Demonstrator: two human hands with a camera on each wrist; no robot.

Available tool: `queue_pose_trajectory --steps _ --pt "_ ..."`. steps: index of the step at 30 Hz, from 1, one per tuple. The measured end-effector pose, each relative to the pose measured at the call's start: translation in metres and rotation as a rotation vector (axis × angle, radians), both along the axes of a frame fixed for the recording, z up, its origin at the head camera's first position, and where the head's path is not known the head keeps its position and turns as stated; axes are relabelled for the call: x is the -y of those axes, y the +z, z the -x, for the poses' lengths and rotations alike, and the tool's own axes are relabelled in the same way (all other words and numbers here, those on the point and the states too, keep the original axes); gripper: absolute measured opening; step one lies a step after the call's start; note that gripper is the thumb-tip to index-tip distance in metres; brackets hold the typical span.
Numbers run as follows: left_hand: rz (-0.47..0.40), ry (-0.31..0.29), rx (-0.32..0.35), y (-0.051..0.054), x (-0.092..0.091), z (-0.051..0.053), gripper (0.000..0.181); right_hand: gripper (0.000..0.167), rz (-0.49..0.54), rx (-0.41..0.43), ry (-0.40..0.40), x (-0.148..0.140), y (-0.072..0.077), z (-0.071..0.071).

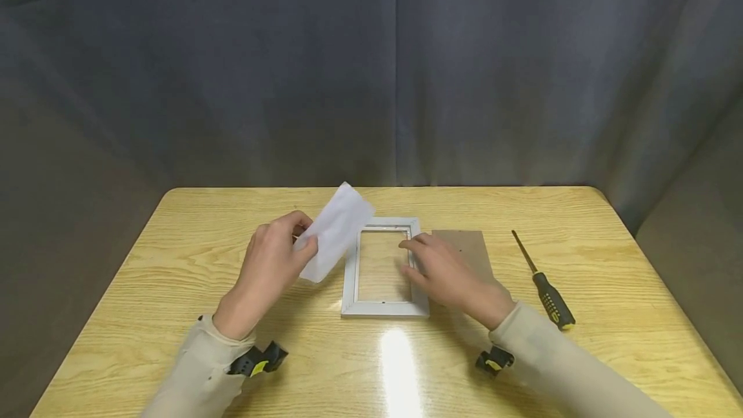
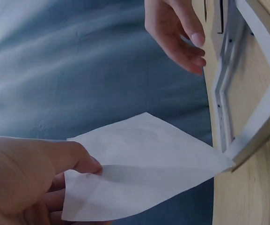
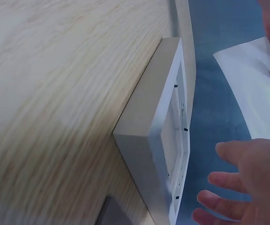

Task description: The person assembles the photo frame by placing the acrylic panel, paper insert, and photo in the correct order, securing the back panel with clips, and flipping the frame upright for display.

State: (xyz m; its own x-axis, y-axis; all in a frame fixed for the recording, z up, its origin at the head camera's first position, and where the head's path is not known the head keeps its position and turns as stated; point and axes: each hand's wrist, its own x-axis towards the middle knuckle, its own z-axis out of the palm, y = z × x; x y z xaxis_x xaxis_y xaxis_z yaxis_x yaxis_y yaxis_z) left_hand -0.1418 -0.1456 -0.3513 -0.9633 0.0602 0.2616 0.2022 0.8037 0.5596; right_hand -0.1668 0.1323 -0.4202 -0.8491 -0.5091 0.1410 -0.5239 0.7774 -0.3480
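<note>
My left hand point(image 1: 271, 255) pinches a white sheet of paper point(image 1: 339, 229) near one edge, thumb on top. The sheet is tilted, held up over the left side of a white picture frame point(image 1: 351, 292). That frame lies flat on the table, and wood shows through its opening. Above the frame's right side is my right hand point(image 1: 444, 269), its fingers spread apart with nothing between them. In the right wrist view the right hand point(image 3: 247, 185) stands clear of the frame point(image 3: 137, 122). The left wrist view shows the paper point(image 2: 144, 164) between thumb and fingers.
A brown backing board point(image 1: 467, 247) lies right of the frame, partly hidden by the right hand and forearm. Farther right lies a screwdriver point(image 1: 551, 298) with a black and yellow handle. A dark curtain point(image 1: 371, 69) hangs behind the wooden table point(image 1: 174, 276).
</note>
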Motion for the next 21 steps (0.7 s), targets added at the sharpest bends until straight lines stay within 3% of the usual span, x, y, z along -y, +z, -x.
queue_pose_trajectory --steps 11,21 --pt "-0.07 -0.022 0.059 -0.008 -0.02 0.01 0.013 0.039 0.022 -0.051 -0.022 -0.012 -0.006 0.004" --pt "-0.172 -0.066 0.143 -0.027 -0.035 0.015 0.012 0.042 0.004 -0.022 -0.06 -0.022 -0.009 0.002"
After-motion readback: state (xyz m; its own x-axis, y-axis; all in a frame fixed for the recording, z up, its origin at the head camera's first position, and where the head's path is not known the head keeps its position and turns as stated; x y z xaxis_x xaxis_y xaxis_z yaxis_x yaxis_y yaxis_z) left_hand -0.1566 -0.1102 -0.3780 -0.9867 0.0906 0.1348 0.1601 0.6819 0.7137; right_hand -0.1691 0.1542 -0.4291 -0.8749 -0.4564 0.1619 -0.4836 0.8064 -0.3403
